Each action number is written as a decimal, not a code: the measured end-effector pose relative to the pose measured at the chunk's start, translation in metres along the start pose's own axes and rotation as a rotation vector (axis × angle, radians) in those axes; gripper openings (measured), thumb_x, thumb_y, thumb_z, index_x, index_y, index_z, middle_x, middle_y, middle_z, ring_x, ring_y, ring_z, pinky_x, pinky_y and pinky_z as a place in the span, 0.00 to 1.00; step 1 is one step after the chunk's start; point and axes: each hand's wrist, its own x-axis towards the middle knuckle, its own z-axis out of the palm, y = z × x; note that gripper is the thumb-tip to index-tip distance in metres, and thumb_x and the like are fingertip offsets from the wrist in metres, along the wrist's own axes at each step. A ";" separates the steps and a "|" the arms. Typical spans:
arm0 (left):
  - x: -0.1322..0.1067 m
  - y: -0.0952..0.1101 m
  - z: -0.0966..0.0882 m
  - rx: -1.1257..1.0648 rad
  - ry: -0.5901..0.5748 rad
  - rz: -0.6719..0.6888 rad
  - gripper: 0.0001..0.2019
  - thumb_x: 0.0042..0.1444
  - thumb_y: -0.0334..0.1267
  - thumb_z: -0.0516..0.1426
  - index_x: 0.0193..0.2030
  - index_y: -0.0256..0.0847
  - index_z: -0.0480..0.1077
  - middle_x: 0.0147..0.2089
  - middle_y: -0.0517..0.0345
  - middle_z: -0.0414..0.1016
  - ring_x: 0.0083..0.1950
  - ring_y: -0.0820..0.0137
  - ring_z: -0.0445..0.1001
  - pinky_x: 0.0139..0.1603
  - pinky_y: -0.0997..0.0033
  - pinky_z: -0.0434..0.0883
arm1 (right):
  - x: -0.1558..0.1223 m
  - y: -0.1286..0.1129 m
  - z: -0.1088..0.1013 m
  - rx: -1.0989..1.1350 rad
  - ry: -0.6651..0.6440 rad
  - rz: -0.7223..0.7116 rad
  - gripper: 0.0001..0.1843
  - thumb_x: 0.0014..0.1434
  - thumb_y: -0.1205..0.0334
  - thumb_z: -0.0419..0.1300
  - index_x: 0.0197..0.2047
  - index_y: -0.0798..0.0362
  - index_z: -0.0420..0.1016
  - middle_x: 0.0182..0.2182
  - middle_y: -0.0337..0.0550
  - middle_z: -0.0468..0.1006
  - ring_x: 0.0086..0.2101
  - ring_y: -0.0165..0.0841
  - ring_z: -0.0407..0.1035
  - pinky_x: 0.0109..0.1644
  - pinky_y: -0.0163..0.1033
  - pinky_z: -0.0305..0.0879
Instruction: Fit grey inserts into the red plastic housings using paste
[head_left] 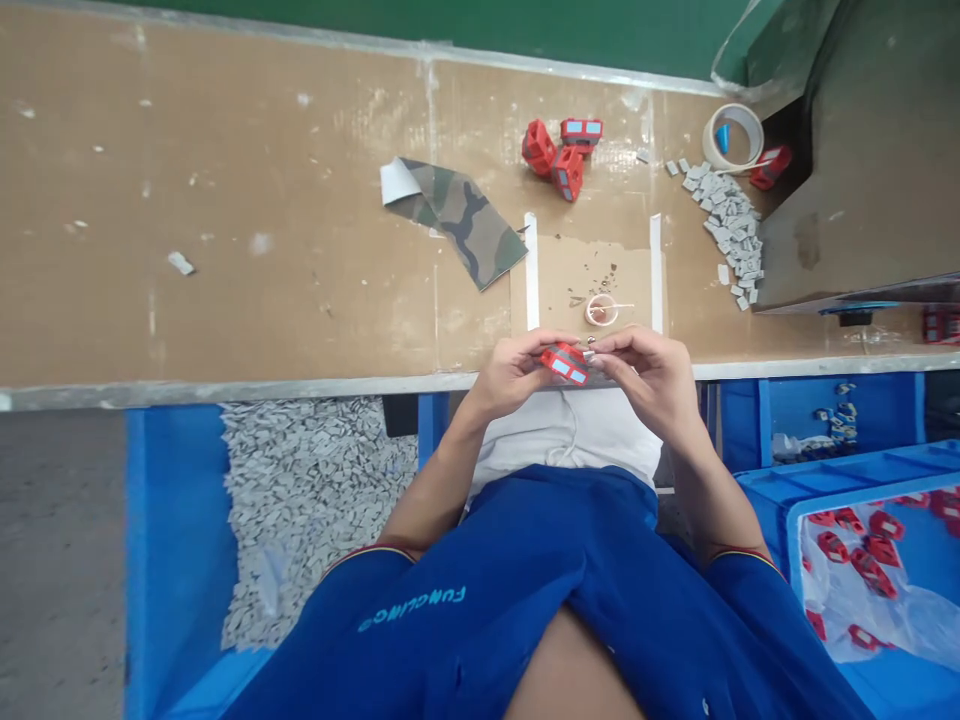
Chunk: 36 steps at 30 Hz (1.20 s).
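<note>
My left hand [514,372] is closed around a small red plastic part with light blue panels [564,363], held just over the near edge of the brown workbench [225,250]. My right hand [651,372] pinches in at the right end of that same part, fingertips pressed together on a tiny grey piece I can barely make out. Both hands meet above my lap. Just beyond them a small round cup [601,311] with a thin stick in it sits on the bench between two white tape strips.
Three finished red parts [562,152] lie at the back, beside a camouflage cloth strip [461,215]. A heap of small grey pieces [731,230] and a tape roll [733,135] sit right. Blue bins hold grey pieces [300,500] on the left and red parts [862,560] on the right.
</note>
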 end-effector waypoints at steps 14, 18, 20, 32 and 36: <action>0.000 0.002 -0.001 0.183 -0.036 0.059 0.20 0.62 0.41 0.68 0.61 0.44 0.81 0.56 0.49 0.86 0.56 0.61 0.86 0.59 0.65 0.80 | 0.003 -0.001 -0.002 -0.231 -0.100 -0.077 0.05 0.67 0.66 0.66 0.38 0.50 0.84 0.33 0.41 0.81 0.33 0.33 0.75 0.37 0.37 0.70; -0.001 0.002 -0.001 0.220 -0.032 0.051 0.19 0.63 0.40 0.67 0.60 0.44 0.81 0.55 0.50 0.87 0.53 0.62 0.87 0.56 0.67 0.81 | -0.004 -0.008 0.003 -0.453 -0.088 -0.163 0.09 0.71 0.66 0.62 0.37 0.51 0.80 0.30 0.40 0.71 0.30 0.31 0.66 0.35 0.37 0.62; -0.001 0.002 -0.002 0.262 -0.037 0.056 0.18 0.63 0.39 0.66 0.60 0.44 0.81 0.54 0.50 0.88 0.52 0.62 0.87 0.55 0.67 0.82 | -0.008 -0.011 0.006 -0.545 -0.095 -0.195 0.11 0.72 0.66 0.59 0.36 0.50 0.77 0.30 0.40 0.68 0.29 0.31 0.62 0.34 0.38 0.58; 0.001 0.006 -0.004 0.301 -0.090 0.034 0.17 0.63 0.39 0.66 0.58 0.43 0.81 0.52 0.49 0.87 0.49 0.64 0.87 0.51 0.69 0.82 | -0.021 0.010 0.007 -0.285 -0.055 -0.119 0.08 0.70 0.67 0.60 0.47 0.51 0.81 0.34 0.42 0.76 0.34 0.32 0.73 0.38 0.36 0.72; 0.000 0.000 -0.002 0.253 -0.039 0.041 0.18 0.62 0.43 0.68 0.57 0.43 0.81 0.54 0.48 0.86 0.50 0.64 0.86 0.51 0.69 0.81 | -0.016 0.020 0.006 -0.090 -0.061 -0.014 0.06 0.69 0.62 0.64 0.44 0.50 0.83 0.38 0.44 0.80 0.37 0.33 0.78 0.39 0.37 0.77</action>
